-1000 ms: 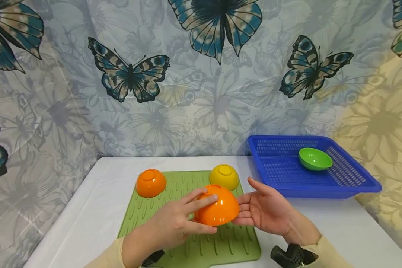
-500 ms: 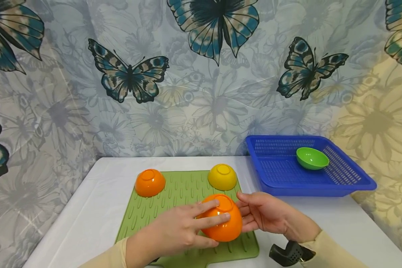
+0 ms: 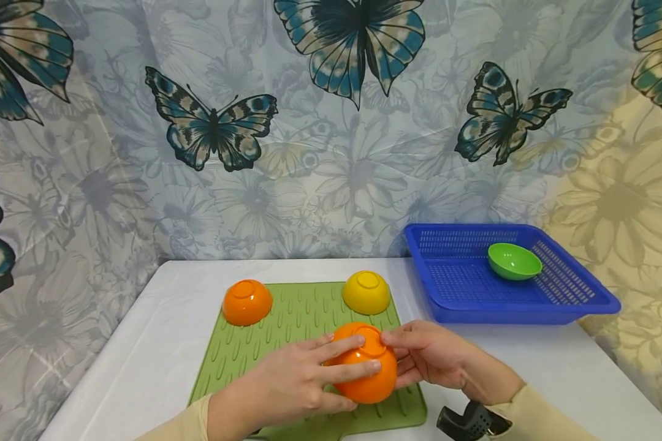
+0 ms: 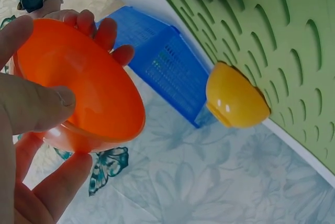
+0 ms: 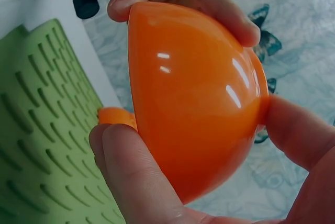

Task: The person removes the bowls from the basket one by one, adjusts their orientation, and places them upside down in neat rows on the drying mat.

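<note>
An orange bowl [image 3: 364,387] is held bottom-up and tilted above the front of the green drying mat [image 3: 287,306]. My left hand [image 3: 300,376] grips it from the left, fingers spread over the outside; in the left wrist view the thumb [image 4: 42,103] reaches inside the bowl [image 4: 104,88]. From the right, my right hand [image 3: 436,355] pinches it, thumb by the base ring and the other fingers [image 5: 133,171] at the rim side. Two more bowls sit upside down at the mat's back corners: an orange one [image 3: 247,303] on the left, a yellow one [image 3: 366,293] on the right.
A blue plastic basket [image 3: 436,306] stands at the back right of the white table [image 3: 143,343]. One green bowl [image 3: 514,262] lies in it, opening upward. Behind the table hangs a butterfly-print cloth [image 3: 320,177].
The held orange bowl has come down and nearer, its base ring turned more toward the head camera. My right thumb has moved from apart onto the bowl, by its base ring.
</note>
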A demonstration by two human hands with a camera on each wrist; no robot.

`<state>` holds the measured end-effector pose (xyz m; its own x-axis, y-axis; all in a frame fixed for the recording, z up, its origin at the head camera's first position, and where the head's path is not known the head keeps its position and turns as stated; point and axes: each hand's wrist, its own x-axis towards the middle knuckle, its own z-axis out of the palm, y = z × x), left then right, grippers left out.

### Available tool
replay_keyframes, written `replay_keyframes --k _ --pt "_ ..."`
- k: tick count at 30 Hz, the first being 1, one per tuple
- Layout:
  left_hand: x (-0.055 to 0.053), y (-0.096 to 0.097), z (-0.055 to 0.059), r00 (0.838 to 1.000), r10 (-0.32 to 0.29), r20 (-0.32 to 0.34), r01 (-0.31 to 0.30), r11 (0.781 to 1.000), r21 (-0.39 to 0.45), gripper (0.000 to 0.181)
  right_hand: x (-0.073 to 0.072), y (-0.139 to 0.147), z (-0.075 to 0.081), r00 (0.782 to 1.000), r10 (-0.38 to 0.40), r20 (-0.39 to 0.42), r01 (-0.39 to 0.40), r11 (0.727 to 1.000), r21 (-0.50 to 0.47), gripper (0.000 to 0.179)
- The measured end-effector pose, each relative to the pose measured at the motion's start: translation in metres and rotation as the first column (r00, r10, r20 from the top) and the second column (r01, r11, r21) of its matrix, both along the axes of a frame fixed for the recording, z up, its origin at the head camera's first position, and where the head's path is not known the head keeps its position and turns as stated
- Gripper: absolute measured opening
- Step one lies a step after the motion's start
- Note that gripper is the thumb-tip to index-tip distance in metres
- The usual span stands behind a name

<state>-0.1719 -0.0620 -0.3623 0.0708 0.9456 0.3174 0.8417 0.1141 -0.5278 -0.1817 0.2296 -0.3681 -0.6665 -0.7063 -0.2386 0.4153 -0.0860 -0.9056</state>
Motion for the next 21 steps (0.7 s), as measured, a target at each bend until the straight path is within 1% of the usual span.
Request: replay_keyframes --k 1,3,5,6,7,8,9,10,11,12,13,14,15,16,17,18,19,20,21 --pt "0.000 0.000 -0.001 1.000 -0.006 -0.010 0.006 1.000 0.004 0.029 0.000 0.000 -0.001 1.000 -0.002 -0.007 0.002 1.000 0.005 0.034" --pt "-0.001 0.001 -0.002 1.000 -0.010 0.013 0.010 1.000 0.009 0.028 -0.001 -0.001 -0.001 1.000 -0.006 -0.025 0.006 1.000 0.018 0.034" --pt "-0.002 0.002 -0.004 0.996 -0.007 0.090 0.005 1.000 0.021 0.029 -0.002 -0.001 -0.002 0.999 -0.016 -0.045 0.018 0.999 0.030 0.033" --pt "-0.003 0.003 -0.005 0.988 -0.006 0.151 0.001 0.999 0.035 0.032 -0.003 -0.002 -0.002 0.998 -0.026 -0.053 0.028 0.999 0.037 0.032" --pt "-0.004 0.004 -0.007 0.976 -0.007 0.215 -0.005 0.998 0.056 0.035 -0.005 -0.002 -0.001 0.997 -0.039 -0.061 0.042 0.998 0.045 0.032" --pt "-0.005 0.005 -0.008 0.959 -0.015 0.282 -0.011 0.996 0.087 0.038 -0.006 -0.002 -0.001 0.996 -0.056 -0.069 0.060 0.997 0.054 0.031" --pt "-0.006 0.006 -0.010 0.938 -0.022 0.345 -0.023 0.992 0.124 0.040 -0.008 -0.002 -0.001 0.994 -0.074 -0.078 0.079 0.995 0.061 0.031" --pt "-0.007 0.007 -0.012 0.906 -0.024 0.422 -0.048 0.986 0.160 0.042 -0.009 -0.002 0.000 0.992 -0.094 -0.084 0.100 0.993 0.068 0.030" --pt "-0.007 0.007 -0.013 0.863 -0.024 0.504 -0.087 0.977 0.195 0.044 -0.010 -0.002 0.000 0.989 -0.115 -0.095 0.122 0.990 0.074 0.030" --pt "-0.007 0.007 -0.015 0.803 -0.019 0.595 -0.142 0.964 0.223 0.046 -0.012 -0.002 0.000 0.985 -0.134 -0.104 0.143 0.986 0.081 0.030" --pt "-0.007 0.008 -0.015 0.729 -0.008 0.685 -0.213 0.948 0.238 0.048 -0.013 -0.002 0.001 0.982 -0.153 -0.113 0.163 0.983 0.087 0.030" --pt "-0.006 0.008 -0.016 0.637 0.003 0.771 -0.296 0.925 0.240 0.053 -0.014 -0.001 0.001 0.978 -0.169 -0.121 0.181 0.979 0.093 0.030" --pt "-0.006 0.008 -0.016 0.530 0.011 0.848 -0.386 0.894 0.229 0.059 -0.015 0.000 0.001 0.974 -0.183 -0.130 0.197 0.976 0.097 0.030" --pt "-0.006 0.008 -0.016 0.418 0.009 0.908 -0.471 0.857 0.208 0.065 -0.016 0.000 0.001 0.971 -0.197 -0.137 0.212 0.972 0.101 0.030" --pt "-0.007 0.009 -0.016 0.317 -0.002 0.948 -0.543 0.819 0.183 0.072 -0.016 0.001 0.001 0.967 -0.210 -0.145 0.225 0.969 0.103 0.030" --pt "-0.008 0.009 -0.016 0.225 -0.018 0.974 -0.603 0.783 0.153 0.079 -0.017 0.001 0.002 0.964 -0.221 -0.147 0.237 0.965 0.107 0.029" --pt "-0.009 0.010 -0.016 0.145 -0.040 0.989 -0.647 0.752 0.126 0.085 -0.017 0.002 0.002 0.961 -0.231 -0.152 0.249 0.962 0.109 0.029" --pt "-0.010 0.010 -0.017 0.079 -0.063 0.995 -0.679 0.727 0.100 0.090 -0.018 0.002 0.001 0.958 -0.240 -0.158 0.259 0.960 0.111 0.029" --pt "-0.012 0.010 -0.017 0.015 -0.100 0.995 -0.702 0.708 0.082 0.094 -0.018 0.001 0.001 0.954 -0.248 -0.166 0.269 0.957 0.113 0.029"
